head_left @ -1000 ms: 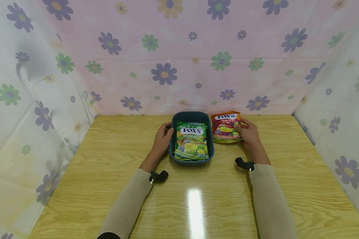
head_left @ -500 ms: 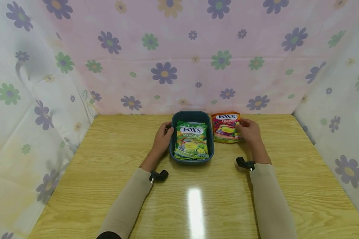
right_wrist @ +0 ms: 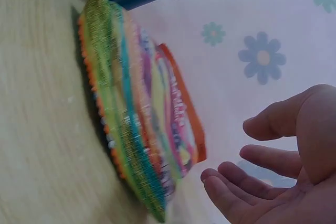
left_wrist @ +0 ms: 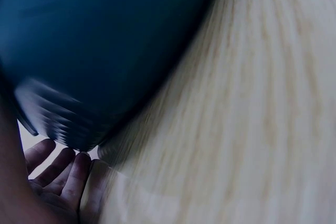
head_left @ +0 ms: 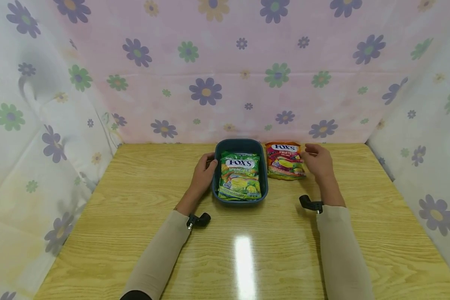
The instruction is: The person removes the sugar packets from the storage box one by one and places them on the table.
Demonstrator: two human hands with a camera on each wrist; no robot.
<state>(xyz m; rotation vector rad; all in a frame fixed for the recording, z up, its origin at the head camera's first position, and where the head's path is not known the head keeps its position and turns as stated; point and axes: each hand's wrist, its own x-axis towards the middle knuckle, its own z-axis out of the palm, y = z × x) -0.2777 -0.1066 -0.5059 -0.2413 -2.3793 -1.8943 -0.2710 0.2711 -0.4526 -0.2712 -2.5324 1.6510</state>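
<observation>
A dark teal plastic tub [head_left: 264, 183] stands near the back of the table, with a green Fox's Spring Tea candy bag [head_left: 240, 177] lying in it. My left hand [head_left: 204, 173] holds the tub's left side, thumb at the rim and fingers against the outer wall; the left wrist view shows these fingertips [left_wrist: 79, 163] just below the tub's side. To the tub's right, a red and orange Fox's Fruits candy bag [head_left: 284, 162] lies flat on the table. Just right of that bag is my right hand [head_left: 320, 161], its loosely bent fingers apart from it and holding nothing.
A wooden table [head_left: 135, 233] spreads around both arms. Behind it hangs a pink flowered cloth [head_left: 225, 121], close to the tub's far end. White flowered cloths [head_left: 435, 137] flank the table. Small black cameras [head_left: 199, 221] sit on both wrists.
My right hand has let go of the red candy bag and moved off to the right. The bag now lies flat. My left hand and the tub have stayed put.
</observation>
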